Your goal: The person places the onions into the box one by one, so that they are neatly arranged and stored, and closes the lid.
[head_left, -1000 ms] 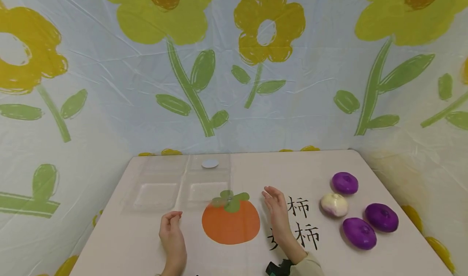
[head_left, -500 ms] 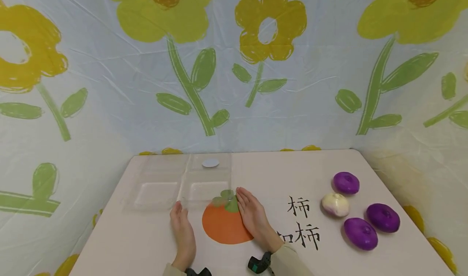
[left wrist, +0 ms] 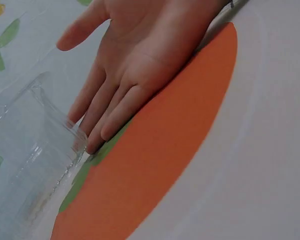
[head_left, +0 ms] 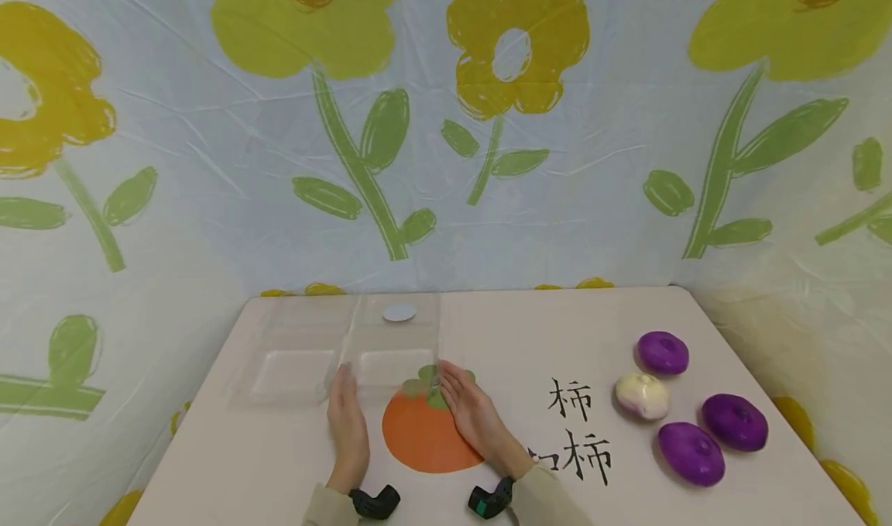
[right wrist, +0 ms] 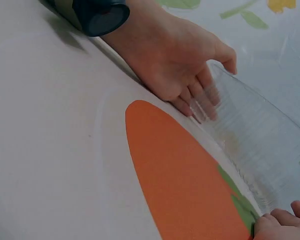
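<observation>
An unfolded clear plastic clamshell box [head_left: 397, 367] lies at the table's back left, a white oval sticker [head_left: 399, 312] on its far right part. My left hand [head_left: 350, 427] has straight fingers, tips at the near end of the box's middle fold. In the right wrist view, this left hand [right wrist: 175, 60] shows through the clear wall. My right hand [head_left: 481, 417] also has straight fingers, tips right at the box's near right corner. The left wrist view shows the right hand [left wrist: 134, 60], palm turned inward, thumb raised. Between the hands lies a printed orange persimmon [head_left: 425, 433].
To the right lie three glossy purple, flattened round bulbs [head_left: 691, 454] and a whitish one [head_left: 642, 396]. Black printed characters [head_left: 585, 458] mark the table [head_left: 530, 324]. A flower-patterned cloth [head_left: 571, 201] surrounds the back and sides. Black wrist cameras [head_left: 376, 502] sit on both wrists.
Both hands have moved inward and forward to the box's near edge, the right hand farther across. Their fingers have straightened. The box stays in place, and the head view has shifted slightly.
</observation>
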Motion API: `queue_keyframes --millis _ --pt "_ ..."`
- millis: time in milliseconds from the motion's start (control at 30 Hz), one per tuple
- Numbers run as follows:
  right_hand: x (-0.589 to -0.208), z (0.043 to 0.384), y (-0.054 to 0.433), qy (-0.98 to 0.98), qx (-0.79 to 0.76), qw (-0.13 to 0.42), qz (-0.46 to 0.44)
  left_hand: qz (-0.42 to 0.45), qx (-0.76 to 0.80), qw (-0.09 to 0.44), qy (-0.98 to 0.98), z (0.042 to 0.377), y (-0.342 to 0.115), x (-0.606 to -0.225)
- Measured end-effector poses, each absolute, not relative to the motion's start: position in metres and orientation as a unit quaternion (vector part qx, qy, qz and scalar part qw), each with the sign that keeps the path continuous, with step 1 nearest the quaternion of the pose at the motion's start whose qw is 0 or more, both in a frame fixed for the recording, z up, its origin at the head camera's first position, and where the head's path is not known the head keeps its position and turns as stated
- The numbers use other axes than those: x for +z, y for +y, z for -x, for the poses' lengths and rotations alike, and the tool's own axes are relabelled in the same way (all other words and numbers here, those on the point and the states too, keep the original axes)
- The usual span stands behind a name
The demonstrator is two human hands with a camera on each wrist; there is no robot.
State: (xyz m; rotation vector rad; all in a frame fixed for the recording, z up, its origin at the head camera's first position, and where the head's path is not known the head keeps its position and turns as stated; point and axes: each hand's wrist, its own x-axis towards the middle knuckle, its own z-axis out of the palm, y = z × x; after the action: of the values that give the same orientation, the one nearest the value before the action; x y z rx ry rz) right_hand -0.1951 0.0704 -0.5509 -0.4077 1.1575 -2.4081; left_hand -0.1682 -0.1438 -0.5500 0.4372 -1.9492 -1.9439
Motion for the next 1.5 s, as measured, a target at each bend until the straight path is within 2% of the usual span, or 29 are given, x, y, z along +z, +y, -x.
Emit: queue_keyframes --millis 533,767,1067,1267,1500 --pt "-0.547 0.191 0.069 0.532 -0.818 0.162 0.145 -0.109 -0.692 0.129 -0.702 0.170 -0.150 -0.560" --pt "-0.546 0.191 0.088 0.554 -0.810 0.152 0.118 -0.089 -0.646 0.112 -0.750 0.170 -0.143 -0.565" --pt "-0.547 0.188 0.119 0.567 -0.807 0.124 0.105 -0.010 -0.650 0.081 -0.755 0.172 -0.131 -0.558" --pt "-0.547 0.184 0.132 0.639 -0.761 0.077 0.083 0.039 -0.635 0.065 -0.769 0.160 -0.124 -0.530" --pt "-0.549 0.183 0.143 0.733 -0.679 0.004 0.048 0.070 -0.638 0.060 -0.764 0.159 -0.125 -0.532"
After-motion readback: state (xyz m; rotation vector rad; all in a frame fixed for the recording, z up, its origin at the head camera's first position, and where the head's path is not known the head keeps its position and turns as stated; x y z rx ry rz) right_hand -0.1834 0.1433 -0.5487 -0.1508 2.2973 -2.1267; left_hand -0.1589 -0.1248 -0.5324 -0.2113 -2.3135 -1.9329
